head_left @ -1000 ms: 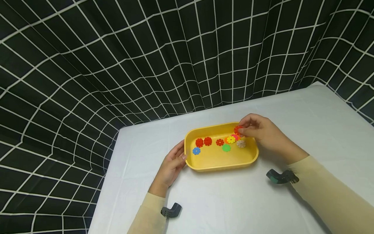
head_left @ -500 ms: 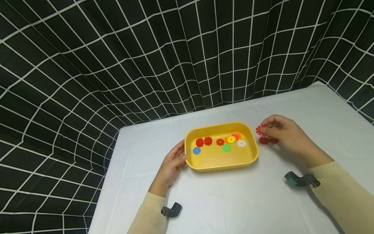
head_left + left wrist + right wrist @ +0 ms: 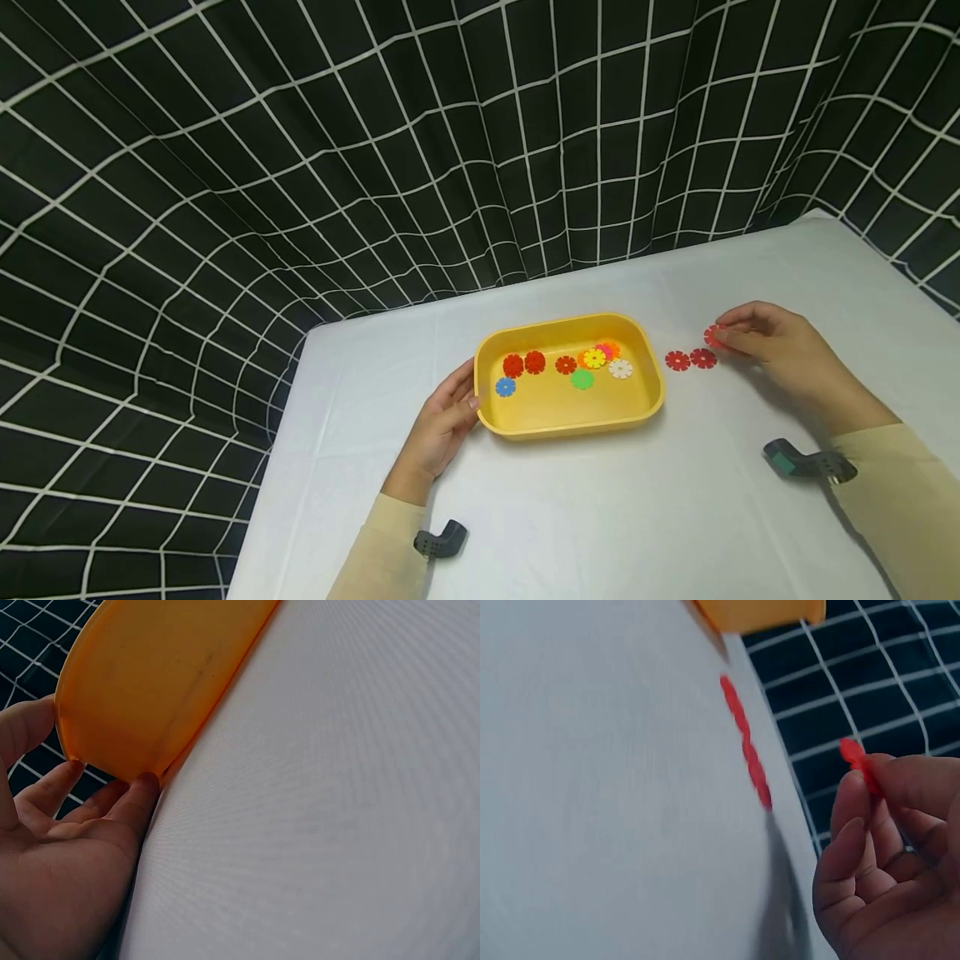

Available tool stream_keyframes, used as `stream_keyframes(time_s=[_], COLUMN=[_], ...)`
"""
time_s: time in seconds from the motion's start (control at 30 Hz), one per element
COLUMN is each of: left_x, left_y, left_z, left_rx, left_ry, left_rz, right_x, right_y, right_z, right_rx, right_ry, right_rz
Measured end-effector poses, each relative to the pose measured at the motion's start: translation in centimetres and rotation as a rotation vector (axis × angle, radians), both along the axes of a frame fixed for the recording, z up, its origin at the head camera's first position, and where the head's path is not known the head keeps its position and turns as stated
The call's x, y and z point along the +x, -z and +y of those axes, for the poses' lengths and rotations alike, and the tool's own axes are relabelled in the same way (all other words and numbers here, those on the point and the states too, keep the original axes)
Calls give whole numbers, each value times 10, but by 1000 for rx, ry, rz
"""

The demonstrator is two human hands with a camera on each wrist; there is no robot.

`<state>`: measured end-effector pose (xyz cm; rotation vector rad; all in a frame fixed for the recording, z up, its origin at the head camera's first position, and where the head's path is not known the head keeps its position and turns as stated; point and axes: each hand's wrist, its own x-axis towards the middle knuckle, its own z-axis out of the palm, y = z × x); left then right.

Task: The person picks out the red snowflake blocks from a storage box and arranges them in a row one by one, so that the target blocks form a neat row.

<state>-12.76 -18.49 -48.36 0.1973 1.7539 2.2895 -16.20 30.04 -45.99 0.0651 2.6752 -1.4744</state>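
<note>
**Red discs set out beside the yellow tray**

Item 1. Yellow tray point(image 3: 570, 417): set near the middle of the white table point(image 3: 600, 517), long side toward the person. It is steadied at its left end by the left hand point(image 3: 442, 425), whose fingers are held fairly straight and close together against the tray's outer wall, thumb at the rim; nothing is gripped. The hold appears meant to keep the tray from sliding.

Item 2. Discs in the tray: three red point(image 3: 534, 362), one blue point(image 3: 505, 387), one green point(image 3: 581, 380), one white point(image 3: 620, 368), and a yellow, pink and orange cluster point(image 3: 597, 356), all lying flat on the floor of the tray.

Item 3. Two red discs point(image 3: 690, 360): laid flat on the table just right of the tray, side by side and touching or nearly so, as if a row were being formed.

Item 4. Held red disc point(image 3: 713, 336): pinched on edge between thumb and fingertips of the right hand point(image 3: 780, 354), above the table, just beyond the right end of the pair. The remaining fingers are curled loosely beneath.

Item 5. Black grid-patterned curtain point(image 3: 375, 150) behind the table.

Change noted: a second ago the right hand was pinching the red disc over the tray's right end; half a second ago it was beside the two laid discs; it is now farther right, clear of the tray. Left hand and tray are unchanged.
</note>
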Motion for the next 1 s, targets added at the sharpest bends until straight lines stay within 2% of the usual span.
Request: stream_keyframes(time_s=[0.17, 0.33, 0.63, 1.0], left_x=[0, 0, -1, -1], left_y=[0, 1, 1, 3], left_z=[0, 0, 0, -1], left_rx=[-1, 0, 3, -5], left_ry=[-6, -7, 2, 0], left_rz=[-8, -9, 1, -2], right_x=[0, -1, 2, 2], right_y=[7, 11, 9, 8], right_z=[11, 20, 18, 15], right_rx=[89, 120, 209, 234], right_ry=[10, 7, -52, -65], right_rz=[-5, -7, -4, -8])
